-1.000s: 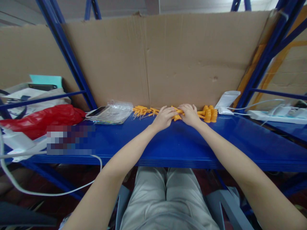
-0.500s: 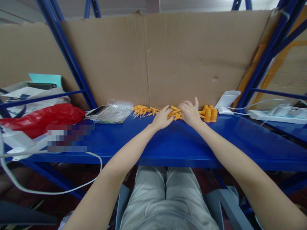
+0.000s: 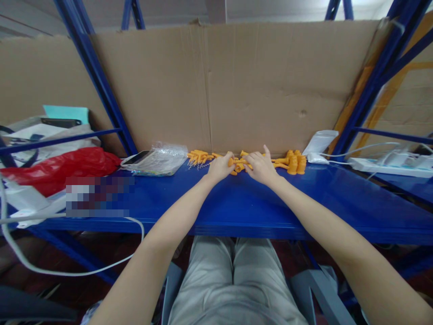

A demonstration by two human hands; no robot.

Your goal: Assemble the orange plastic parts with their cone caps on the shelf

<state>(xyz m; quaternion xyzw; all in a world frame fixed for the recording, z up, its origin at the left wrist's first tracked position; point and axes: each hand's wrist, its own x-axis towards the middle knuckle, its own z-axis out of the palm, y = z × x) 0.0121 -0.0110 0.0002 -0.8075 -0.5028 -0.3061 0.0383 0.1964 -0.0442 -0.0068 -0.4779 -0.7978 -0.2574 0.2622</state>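
Note:
Several small orange plastic pieces (image 3: 239, 167) lie between my hands at the back of the blue shelf. My left hand (image 3: 221, 166) is closed, its fingertips and thumb on an orange piece at the left of this group. Over the right side of the same pieces is my right hand (image 3: 261, 166), its fingers curled onto them and one finger raised. The exact shape of the held pieces is hidden by the fingers. More orange pieces with silvery chains (image 3: 199, 159) lie left of my left hand. Chunky orange pieces (image 3: 296, 161) stand right of my right hand.
A clear plastic bag (image 3: 165, 159) lies left of the orange pieces, beside a phone (image 3: 138, 157). A red bag (image 3: 74, 169) is farther left. The cardboard panel (image 3: 257, 85) closes off the back. At right are a white packet (image 3: 320, 144) and a power strip (image 3: 385, 165).
My left hand has shifted left and its fingers have closed more. My right hand has moved slightly left and down, showing more of the stems on the right.

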